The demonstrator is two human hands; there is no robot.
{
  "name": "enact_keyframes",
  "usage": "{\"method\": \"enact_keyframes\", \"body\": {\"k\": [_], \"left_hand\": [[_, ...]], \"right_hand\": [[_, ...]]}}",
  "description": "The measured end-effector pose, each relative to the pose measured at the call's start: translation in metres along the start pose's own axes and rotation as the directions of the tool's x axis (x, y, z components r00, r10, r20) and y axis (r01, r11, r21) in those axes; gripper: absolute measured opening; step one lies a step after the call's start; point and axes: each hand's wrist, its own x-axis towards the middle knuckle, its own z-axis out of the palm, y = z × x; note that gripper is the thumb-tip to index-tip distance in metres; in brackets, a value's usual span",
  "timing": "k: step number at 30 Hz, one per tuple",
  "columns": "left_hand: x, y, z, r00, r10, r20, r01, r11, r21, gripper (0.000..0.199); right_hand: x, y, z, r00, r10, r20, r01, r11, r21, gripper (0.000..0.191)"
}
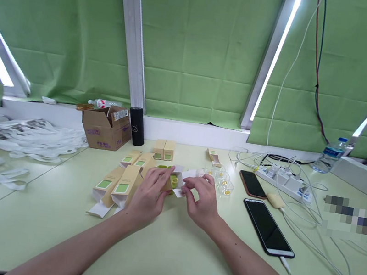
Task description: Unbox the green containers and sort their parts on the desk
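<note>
A small tan carton lies on its side under my left hand, whose fingers are wrapped round it. Its end facing right is open, with white flaps spread, and something yellow-green shows inside. My right hand has thumb and forefinger pinched at the edge of a flap. More tan cartons with green labels lie to the left of my left hand, the nearer ones with white flaps hanging open. Beyond my right hand stand several clear plastic cups with yellow centres.
Two upright cartons and a loose open carton stand farther back. A brown cardboard box and black cylinder are at the back left, white straps at far left. Phones, cables and a power strip occupy the right.
</note>
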Motion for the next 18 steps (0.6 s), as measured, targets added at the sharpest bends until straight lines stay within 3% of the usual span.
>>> {"method": "enact_keyframes", "body": {"k": [4, 10, 18], "left_hand": [[0.0, 0.001, 0.0, 0.998, 0.06, 0.001, -0.06, 0.995, 0.079, 0.081], [-0.004, 0.003, 0.004, 0.986, 0.164, 0.042, -0.169, 0.96, 0.222, 0.08], [-0.003, 0.003, 0.005, 0.968, 0.242, 0.068, -0.25, 0.904, 0.347, 0.079]], "right_hand": [[0.0, 0.0, 0.003, 0.992, 0.12, 0.043, -0.119, 0.993, -0.021, 0.01], [0.0, -0.002, 0.009, 0.941, 0.303, 0.15, -0.304, 0.953, -0.021, 0.005], [-0.001, -0.003, 0.015, 0.884, 0.435, 0.171, -0.462, 0.869, 0.176, 0.012]]}}
